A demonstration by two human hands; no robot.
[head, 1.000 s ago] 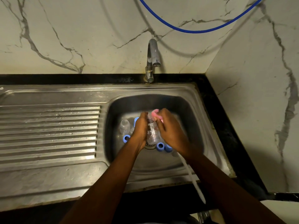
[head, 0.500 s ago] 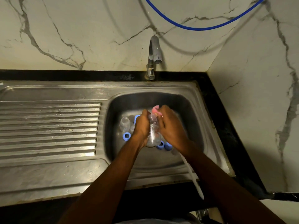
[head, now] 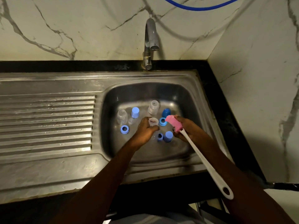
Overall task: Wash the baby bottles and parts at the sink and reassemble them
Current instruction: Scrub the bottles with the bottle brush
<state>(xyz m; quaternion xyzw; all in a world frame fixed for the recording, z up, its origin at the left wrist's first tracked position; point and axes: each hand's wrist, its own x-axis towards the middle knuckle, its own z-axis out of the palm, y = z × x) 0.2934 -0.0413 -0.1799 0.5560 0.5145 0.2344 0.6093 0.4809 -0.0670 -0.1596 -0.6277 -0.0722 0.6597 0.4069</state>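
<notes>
You held the clear baby bottle [head: 153, 122] mouth-up over the sink [head: 191, 97] basin, left hand [head: 146, 130] fingers closed round it, right hand [head: 187, 129] gripping the bottle brush [head: 196, 147] beside its pink sponge head, apparently lined up for scrubbing inside.

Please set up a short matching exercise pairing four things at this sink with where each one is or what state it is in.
Things:
1. sponge brush
2. dark blue cap
3. clear bottle
4. tap

Places or states:
A. in the left hand, mouth up
B. mounted behind the basin, no water running
C. in the right hand, handle slanting back past the sink's front edge
D. on the basin floor, behind the brush's pink sponge

Pairs: 1-C, 2-D, 3-A, 4-B
</notes>
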